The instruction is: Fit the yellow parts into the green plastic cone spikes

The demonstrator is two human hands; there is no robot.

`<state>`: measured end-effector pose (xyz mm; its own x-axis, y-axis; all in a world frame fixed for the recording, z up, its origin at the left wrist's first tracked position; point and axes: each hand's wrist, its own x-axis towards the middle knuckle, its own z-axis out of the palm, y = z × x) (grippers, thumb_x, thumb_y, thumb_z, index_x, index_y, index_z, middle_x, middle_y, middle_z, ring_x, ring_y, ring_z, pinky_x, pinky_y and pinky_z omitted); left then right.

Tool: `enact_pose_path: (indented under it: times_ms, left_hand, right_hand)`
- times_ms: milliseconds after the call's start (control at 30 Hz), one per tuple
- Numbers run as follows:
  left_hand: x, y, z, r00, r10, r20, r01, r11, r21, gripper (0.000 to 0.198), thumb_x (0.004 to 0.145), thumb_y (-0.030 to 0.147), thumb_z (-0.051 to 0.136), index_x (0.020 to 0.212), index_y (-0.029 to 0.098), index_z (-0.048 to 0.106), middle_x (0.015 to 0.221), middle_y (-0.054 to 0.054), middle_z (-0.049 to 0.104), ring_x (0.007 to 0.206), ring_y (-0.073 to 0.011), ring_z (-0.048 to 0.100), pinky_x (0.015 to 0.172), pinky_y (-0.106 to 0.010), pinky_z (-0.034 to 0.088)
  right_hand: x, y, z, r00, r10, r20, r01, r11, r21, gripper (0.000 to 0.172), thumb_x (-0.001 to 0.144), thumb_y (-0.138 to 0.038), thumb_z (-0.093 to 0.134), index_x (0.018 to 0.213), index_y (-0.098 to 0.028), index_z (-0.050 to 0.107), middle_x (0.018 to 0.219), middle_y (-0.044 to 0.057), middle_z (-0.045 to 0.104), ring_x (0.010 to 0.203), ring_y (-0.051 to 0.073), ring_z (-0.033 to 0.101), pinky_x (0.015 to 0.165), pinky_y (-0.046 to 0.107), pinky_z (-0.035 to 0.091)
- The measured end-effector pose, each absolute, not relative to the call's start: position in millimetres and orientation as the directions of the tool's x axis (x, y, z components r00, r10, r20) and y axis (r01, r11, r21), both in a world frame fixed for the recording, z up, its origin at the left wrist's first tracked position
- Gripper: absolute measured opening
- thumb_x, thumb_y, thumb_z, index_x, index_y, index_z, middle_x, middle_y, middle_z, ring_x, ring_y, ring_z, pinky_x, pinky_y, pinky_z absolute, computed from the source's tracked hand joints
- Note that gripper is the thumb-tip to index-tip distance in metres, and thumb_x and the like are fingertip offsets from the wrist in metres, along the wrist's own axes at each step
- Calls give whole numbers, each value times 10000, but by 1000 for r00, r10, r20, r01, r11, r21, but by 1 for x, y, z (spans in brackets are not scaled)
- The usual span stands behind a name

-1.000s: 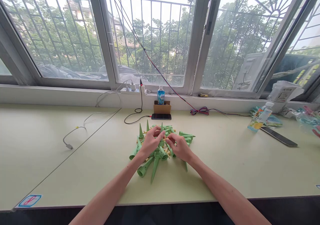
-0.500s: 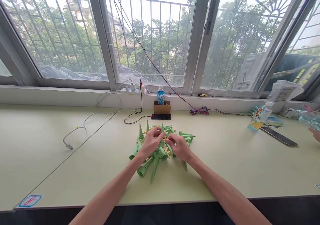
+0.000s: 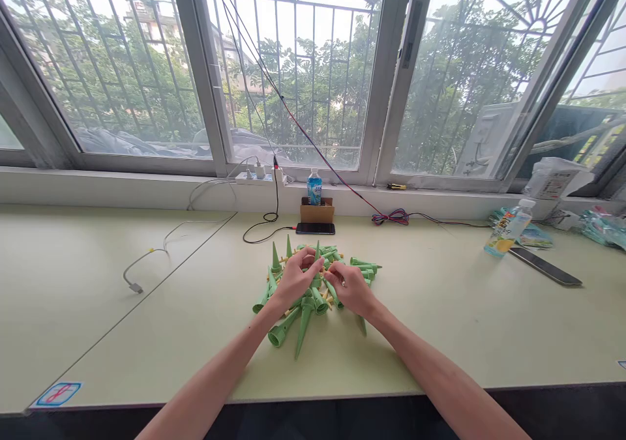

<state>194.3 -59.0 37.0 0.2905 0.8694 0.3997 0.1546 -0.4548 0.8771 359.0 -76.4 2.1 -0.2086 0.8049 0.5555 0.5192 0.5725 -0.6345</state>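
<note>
Green plastic watering spikes (image 3: 304, 326) lie in a loose pile on the table, with small pale yellow pegs (image 3: 328, 298) among them. Over the pile, my left hand (image 3: 297, 276) is closed around one green spike (image 3: 317, 251), its tip pointing up and away. My right hand (image 3: 353, 288) is beside it, thumb and forefinger pinched at a small yellow piece against the spike's side. The fingers partly cover that piece. Several more green spikes (image 3: 364, 265) lie just right of my right hand.
A phone (image 3: 315, 229) lies behind the pile, before a cardboard box (image 3: 317, 213) and a blue bottle (image 3: 314, 187). At right are a drink bottle (image 3: 508, 229) and a dark phone (image 3: 545, 266). A white cable (image 3: 134, 286) trails at left; bundled wires (image 3: 390, 216) lie by the sill.
Another person's hand has left the right edge of the view. My own hands stay almost in the same place, still together at the spike.
</note>
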Motion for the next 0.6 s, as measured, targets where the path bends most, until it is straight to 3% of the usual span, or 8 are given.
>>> enact_pose_path:
  times_ms: [400,600]
  left_hand:
    - [193,-59,37,287,869,404,159,-459,874,237,852,416,589,832,183,548,645,13,579,596,-116,512,545,-222,364]
    - [195,-58,38,264,883,387,159,-435,886,241,845,411,594,817,181,530,626,19,568,569,-106,483,527,-216,350]
  right_hand:
    - [359,-78,4,-212,804,555,509,576,-640,291,932,-358,454,697,-195,510,564,-30,459,522,114,372,517,230,301]
    - [358,-79,6,-203,794,572,466,592,-657,204,918,-367,496,860,-184,567,620,-16,541,560,128,469,545,238,362]
